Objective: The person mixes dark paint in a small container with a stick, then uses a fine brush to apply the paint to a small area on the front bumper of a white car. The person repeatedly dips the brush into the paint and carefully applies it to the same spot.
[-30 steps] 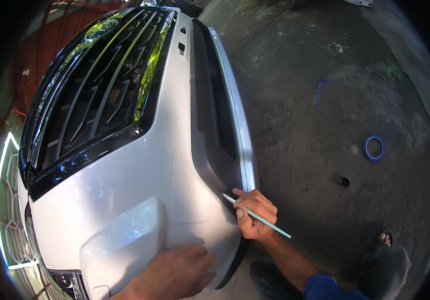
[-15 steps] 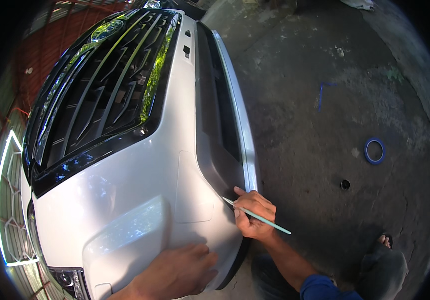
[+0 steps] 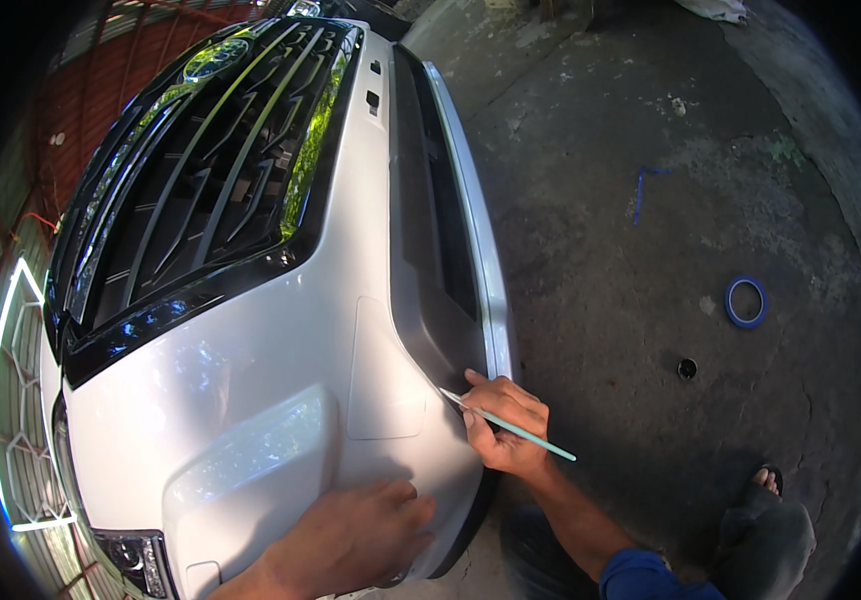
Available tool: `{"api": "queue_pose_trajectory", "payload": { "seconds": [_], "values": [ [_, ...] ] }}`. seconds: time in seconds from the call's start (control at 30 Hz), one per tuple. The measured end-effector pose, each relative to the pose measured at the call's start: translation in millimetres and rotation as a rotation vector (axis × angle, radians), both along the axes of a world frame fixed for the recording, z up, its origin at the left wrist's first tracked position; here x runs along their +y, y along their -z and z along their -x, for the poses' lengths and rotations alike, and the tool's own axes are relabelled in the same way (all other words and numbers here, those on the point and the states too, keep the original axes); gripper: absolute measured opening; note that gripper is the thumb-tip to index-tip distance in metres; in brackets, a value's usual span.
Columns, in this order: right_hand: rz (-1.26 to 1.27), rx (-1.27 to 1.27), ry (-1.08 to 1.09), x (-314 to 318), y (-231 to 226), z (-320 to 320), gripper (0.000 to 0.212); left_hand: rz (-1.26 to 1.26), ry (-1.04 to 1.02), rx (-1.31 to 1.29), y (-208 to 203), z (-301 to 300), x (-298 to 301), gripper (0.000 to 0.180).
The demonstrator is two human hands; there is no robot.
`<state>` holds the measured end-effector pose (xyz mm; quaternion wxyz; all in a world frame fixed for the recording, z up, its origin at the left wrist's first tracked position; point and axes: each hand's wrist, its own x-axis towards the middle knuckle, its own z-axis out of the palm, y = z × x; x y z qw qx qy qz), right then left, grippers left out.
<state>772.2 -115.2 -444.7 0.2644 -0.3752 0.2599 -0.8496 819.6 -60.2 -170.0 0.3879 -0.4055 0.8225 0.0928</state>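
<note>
A white car bumper [image 3: 271,330] fills the middle of the view, with dark grey trim [image 3: 431,280] along its right part. Pinched in my right hand [image 3: 509,425] is a thin paintbrush [image 3: 526,434] with a turquoise handle. Its pale tip meets the curved border between white paint and dark trim, and the handle slants down to the right. My left hand [image 3: 356,530] lies over the lower bumper, right of the raised panel, slightly blurred, its fingers extended and holding nothing. Whether its fingertips press on the paint is hard to tell.
A black grille [image 3: 211,190] stands at the upper left, with a headlight [image 3: 136,562] at lower left. On the dark floor right of the car are a blue tape roll [image 3: 747,302], a small dark round container [image 3: 687,369] and a blue tape strip [image 3: 639,195]. My foot [image 3: 769,480] is at lower right.
The whole view has shifted slightly. The brush tip has crept a little up and left along the trim border, while my left hand stays in about the same place.
</note>
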Motion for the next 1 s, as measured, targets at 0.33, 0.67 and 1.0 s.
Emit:
{"api": "queue_pose_trajectory", "payload": {
  "seconds": [0.33, 0.67, 1.0],
  "values": [
    [-0.006, 0.020, -0.029, 0.9, -0.1, 3.5, 0.012, -0.020, -0.018, -0.008, -0.4, 2.1, -0.7, 0.033],
    [-0.004, 0.029, -0.030, 0.2, -1.7, 5.1, 0.012, -0.023, -0.026, -0.032, -0.4, 3.5, -1.2, 0.034],
    [0.018, 0.045, -0.039, -0.2, -1.4, 6.2, 0.012, -0.016, -0.019, -0.032, -0.2, 5.5, -1.0, 0.034]
  ]
}}
